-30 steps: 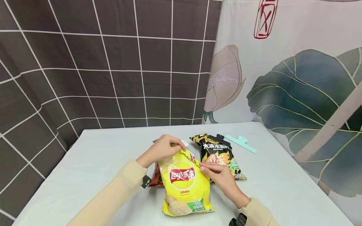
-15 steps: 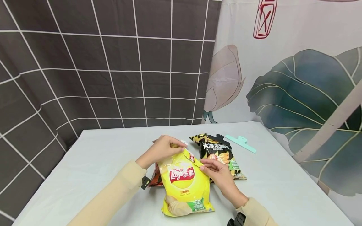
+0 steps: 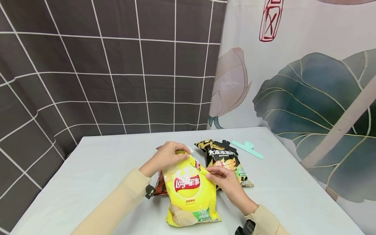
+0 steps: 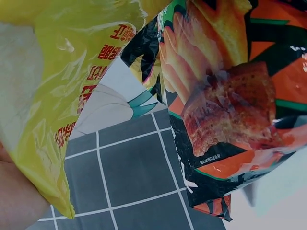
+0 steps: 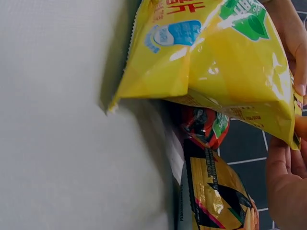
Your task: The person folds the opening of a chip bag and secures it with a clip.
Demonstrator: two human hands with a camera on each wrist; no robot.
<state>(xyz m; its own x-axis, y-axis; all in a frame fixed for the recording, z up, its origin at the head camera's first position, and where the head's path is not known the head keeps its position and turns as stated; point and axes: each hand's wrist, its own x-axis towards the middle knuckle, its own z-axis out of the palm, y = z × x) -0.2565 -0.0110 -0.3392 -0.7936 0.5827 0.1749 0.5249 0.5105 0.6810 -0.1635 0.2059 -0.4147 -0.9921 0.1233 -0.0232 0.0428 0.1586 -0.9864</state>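
A yellow Lay's chip bag (image 3: 191, 199) leans toward me on the white table, its top edge folded over toward the front. My left hand (image 3: 168, 157) grips the left part of that fold from above, fingers over the far side. With thumb and fingers my right hand (image 3: 225, 182) pinches the right end of the fold. The right wrist view shows the bag's (image 5: 225, 72) side, with fingers of both hands along its top. Behind it, mostly hidden, stands a red-orange and black chip bag (image 4: 230, 96).
To the right at the back lies a black chip bag (image 3: 218, 158), a black bag clip (image 3: 226, 146) across its top. A mint-green bag clip (image 3: 247, 149) rests farther right on the white table (image 3: 117, 156). Dark gridded cloth (image 3: 117, 81) hangs behind.
The fingers have shifted slightly along the fold, and the bag's top tilts a little more forward. The whole scene has drifted slightly left in view.
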